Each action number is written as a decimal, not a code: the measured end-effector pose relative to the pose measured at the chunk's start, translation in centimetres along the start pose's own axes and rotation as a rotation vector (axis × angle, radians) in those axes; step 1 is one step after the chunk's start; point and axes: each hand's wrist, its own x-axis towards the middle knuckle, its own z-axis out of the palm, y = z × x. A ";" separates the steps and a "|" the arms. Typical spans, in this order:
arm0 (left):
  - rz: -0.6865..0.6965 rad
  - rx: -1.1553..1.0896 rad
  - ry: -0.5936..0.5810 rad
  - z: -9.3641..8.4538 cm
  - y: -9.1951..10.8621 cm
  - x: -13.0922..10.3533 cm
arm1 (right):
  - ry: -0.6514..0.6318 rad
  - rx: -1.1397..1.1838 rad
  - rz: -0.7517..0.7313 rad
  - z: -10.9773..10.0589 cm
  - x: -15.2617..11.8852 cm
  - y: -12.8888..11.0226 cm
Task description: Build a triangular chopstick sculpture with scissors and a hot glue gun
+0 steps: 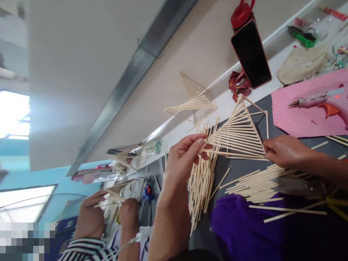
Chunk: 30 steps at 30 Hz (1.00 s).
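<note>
A twisted frame of thin wooden sticks [239,127] is held above the dark table, its sticks fanned side by side between two slanting edges. My left hand [190,148] pinches the frame's left end between thumb and fingers. At its lower right corner, my right hand [282,150] is closed on the frame, fingertips partly hidden. Below and left of the frame lies a thick pile of loose sticks [201,181]. More loose sticks [255,183] lie below my right hand, beside purple cloth [239,217].
A hot glue gun [323,101] rests on a pink sheet [288,119] at the right. A phone [251,54] leans on a red-capped bottle [241,16]. Another stick frame [198,101] stands by the wall. At left, a co-worker's hands [129,212] handle a similar frame.
</note>
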 end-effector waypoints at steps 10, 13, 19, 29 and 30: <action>-0.107 0.059 -0.165 -0.2 1.6 1.4 | 0.050 0.032 -0.007 0.2 -0.1 0.3; -0.118 0.077 -0.209 -0.4 1.8 1.8 | 0.059 0.036 -0.018 0.2 -0.1 0.3; -0.153 0.104 -0.243 -0.4 2.1 2.2 | 0.086 0.028 -0.041 0.5 0.1 0.5; -0.118 0.074 -0.229 -0.4 1.9 2.0 | 0.091 0.029 -0.037 0.6 0.0 0.7; -0.120 0.074 -0.220 -0.3 1.9 2.0 | 0.091 0.026 -0.038 0.6 0.0 0.7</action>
